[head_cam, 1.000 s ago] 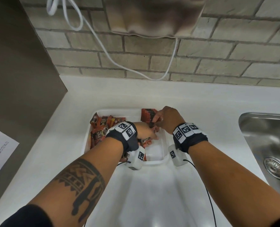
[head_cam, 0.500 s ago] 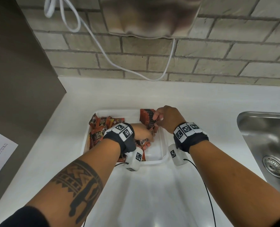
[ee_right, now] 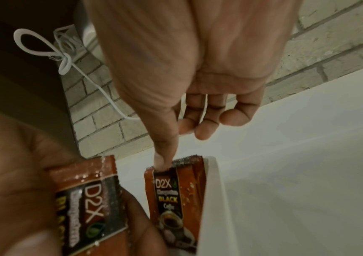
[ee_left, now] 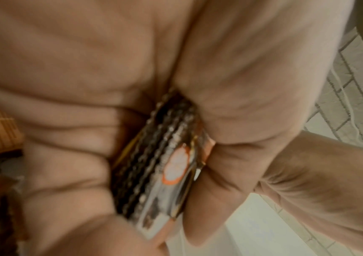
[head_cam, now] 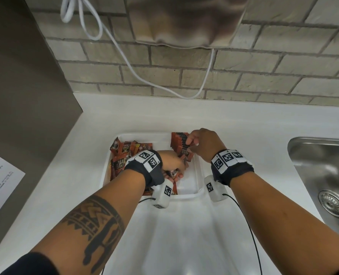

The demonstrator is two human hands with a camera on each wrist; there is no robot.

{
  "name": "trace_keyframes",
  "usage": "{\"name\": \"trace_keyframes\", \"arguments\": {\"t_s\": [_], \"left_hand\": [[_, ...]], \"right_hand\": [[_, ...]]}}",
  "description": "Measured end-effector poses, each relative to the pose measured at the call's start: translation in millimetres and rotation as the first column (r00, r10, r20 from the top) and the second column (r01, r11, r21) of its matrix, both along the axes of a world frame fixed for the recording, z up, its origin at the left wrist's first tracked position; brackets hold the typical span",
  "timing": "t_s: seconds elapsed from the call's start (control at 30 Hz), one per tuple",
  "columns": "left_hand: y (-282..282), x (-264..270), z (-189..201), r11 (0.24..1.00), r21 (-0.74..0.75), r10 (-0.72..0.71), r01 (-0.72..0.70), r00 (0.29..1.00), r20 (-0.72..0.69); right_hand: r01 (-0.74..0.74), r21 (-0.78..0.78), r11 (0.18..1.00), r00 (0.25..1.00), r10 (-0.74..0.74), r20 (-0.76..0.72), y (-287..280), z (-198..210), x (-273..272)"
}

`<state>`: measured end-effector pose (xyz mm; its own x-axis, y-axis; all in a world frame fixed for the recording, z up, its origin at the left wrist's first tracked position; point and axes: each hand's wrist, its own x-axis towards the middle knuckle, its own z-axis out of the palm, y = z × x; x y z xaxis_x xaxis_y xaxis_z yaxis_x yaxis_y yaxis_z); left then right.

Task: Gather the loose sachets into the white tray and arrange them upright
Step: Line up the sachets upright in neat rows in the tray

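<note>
On the white counter (head_cam: 89, 147) sits the white tray (head_cam: 196, 175) — left hand (head_cam: 170, 161) clutches a sachet bundle (ee_left: 154, 166); right hand (head_cam: 202, 143) pinches the upright row (head_cam: 179, 142). Feed singly, steadying the row — it could topple.

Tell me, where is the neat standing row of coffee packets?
In the head view, the upright row of sachets stands at the far right of the white tray, under the right hand, with the sink further right.
</note>
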<state>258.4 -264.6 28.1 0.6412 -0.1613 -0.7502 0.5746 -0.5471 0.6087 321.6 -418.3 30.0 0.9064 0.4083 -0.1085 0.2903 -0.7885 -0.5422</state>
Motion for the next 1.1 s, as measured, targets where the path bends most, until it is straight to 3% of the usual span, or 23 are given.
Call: {"name": "trace_keyframes", "arguments": {"t_s": [0.13, 0.23, 0.33, 0.53, 0.73, 1.03, 1.1], "left_hand": [[12.3, -4.4, 3.9, 0.974, -0.191, 0.136, -0.122, 0.989, 0.062], [23.2, -9.6, 8.4, 0.89, -0.396, 0.284, -0.225, 0.954, 0.096], [28.6, -13.7, 10.9, 0.854, -0.476, 0.321, -0.21, 0.932, 0.165], [29.4, -20.1, 16.8, 0.782, -0.591, 0.401, -0.199, 0.886, 0.232], [30.9, -23.5, 17.7, 0.775, -0.614, 0.377, -0.149, 0.889, 0.26], [30.2, -22.7, 13.1, 0.84, -0.522, 0.382, -0.147, 0.844, 0.376], [33.1, -19.6, 13.6, 0.884, -0.448, 0.337, -0.134, 0.847, 0.411]], "right_hand": [[0.024, 0.116, 0.993, 0.999, -0.026, 0.021, -4.7, 14.7, -9.7], [-0.017, 0.191, 0.982, 0.989, 0.044, -0.141, -8.7, 30.0, -17.8], [-0.035, 0.259, 0.965, 0.969, 0.096, -0.226, -11.0, 37.4, -19.2], [0.001, 0.357, 0.934, 0.972, 0.082, -0.218, -8.8, 51.9, -18.8], [-0.028, 0.347, 0.938, 0.98, 0.093, -0.174, -5.9, 61.4, -15.5], [-0.095, 0.291, 0.952, 0.986, 0.129, -0.102, -4.5, 72.1, -15.8], [-0.088, 0.258, 0.962, 0.992, 0.108, -0.064, -5.1, 73.0, -16.7]]}}
